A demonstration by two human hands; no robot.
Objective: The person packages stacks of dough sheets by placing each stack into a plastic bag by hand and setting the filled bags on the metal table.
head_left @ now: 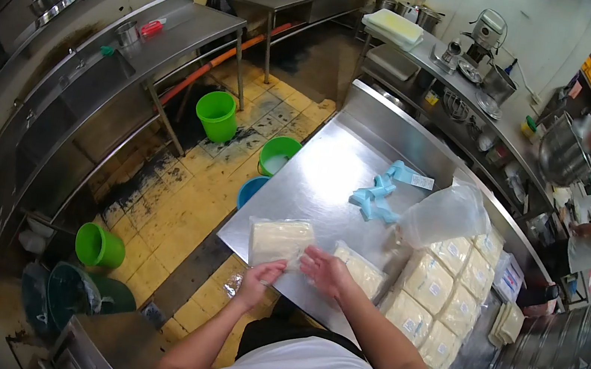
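Wrapped pale pack (276, 241) sits just beyond the fingers of both hands, over the near-left corner of the steel table (321, 165), the broadest thing ahead of them; whether it rests flat there or is lifted slightly cannot be told. Next in size, a block of bagged packs (427, 281) stands well off to the right of the right fingers, in close-set rows. A cloudy plastic bag (446, 217) slumps against its far side, farther from the fingers and to their right. Smaller, a second wrapped pack (361, 271) lies near the right fingers, on their right, partly behind the wrist. A folded blue strip (377, 196) lies beyond the right fingers, farther up the table. The relation that matters is at the pack's near side: its long axis runs roughly left to right across the fingers, the left hand (266, 275) nearer its near edge, the right hand (325, 270) nearer its right end. The left thumb and fingers are drawn close together at the wrapper, though a firm pinch cannot be confirmed; the right fingers are loosely spread, gripping nothing visible, their contact with the wrapper unclear.
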